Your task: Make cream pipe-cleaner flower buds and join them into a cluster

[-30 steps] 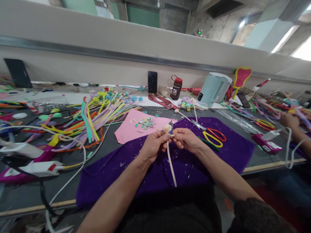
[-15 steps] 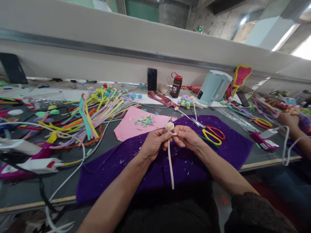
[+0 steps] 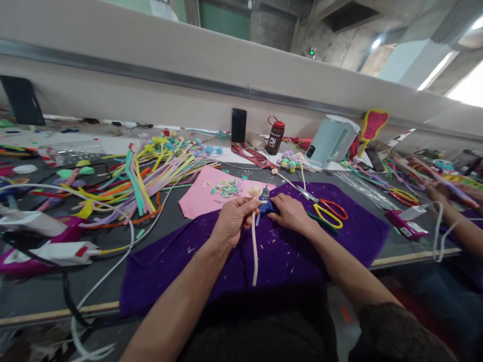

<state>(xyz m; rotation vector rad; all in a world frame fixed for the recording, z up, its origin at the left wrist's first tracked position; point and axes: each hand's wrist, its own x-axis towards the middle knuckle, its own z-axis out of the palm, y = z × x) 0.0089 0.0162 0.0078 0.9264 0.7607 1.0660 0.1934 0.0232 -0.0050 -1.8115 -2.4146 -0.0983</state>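
Your left hand [image 3: 234, 218] pinches the flower [image 3: 255, 191] under its head, likely to steady it above the cloth [image 3: 162, 266], while your right hand [image 3: 290, 212] touches the blue tool [image 3: 266, 207], its grip unclear.

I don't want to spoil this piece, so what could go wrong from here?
The scissors lie just beside your right hand, so moving it sideways might knock them. Loose bits on the pink sheet could scatter if the blue tool is swung that way. Your left hand pinches the cream stem close under its rounded head, which might get squashed.
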